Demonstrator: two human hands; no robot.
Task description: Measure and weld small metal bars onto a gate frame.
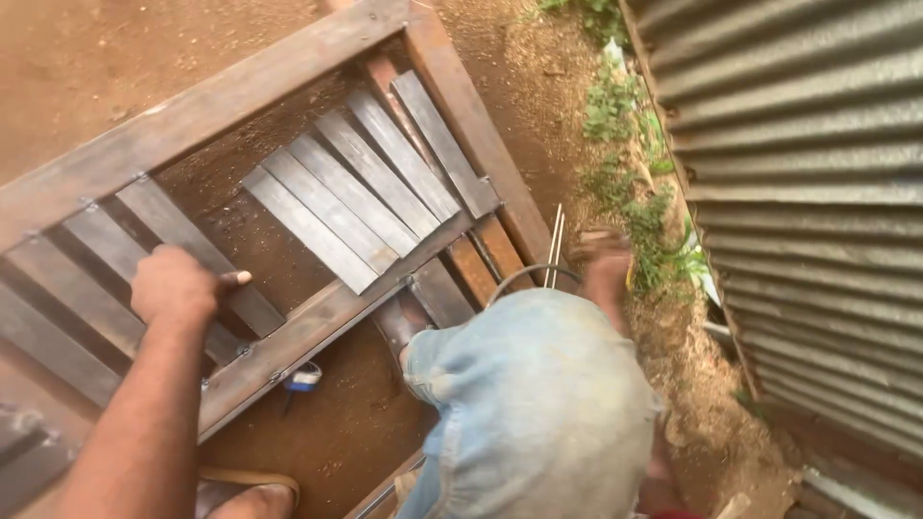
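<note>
A rusty metal frame (317, 322) with flat grey slats (336, 207) lies tilted over the bare red earth. My left hand (178, 284) rests on one of the left slats (115, 245) as a closed fist, thumb pointing right. My right hand (604, 255) is blurred at the frame's right end, just beside a few thin pale rods (555, 245) and a dark curved wire (524, 277). Whether it holds anything is unclear. A bent knee in pale blue jeans (538, 404) fills the lower middle and hides the right forearm.
A corrugated metal sheet wall (808, 173) runs down the right side, with green weeds (635, 154) along its foot. A small blue and white object (306, 377) lies on the dirt under the frame's rail. A dark boot (399, 322) rests on the rail, and a sandalled foot (252, 495) shows at the bottom.
</note>
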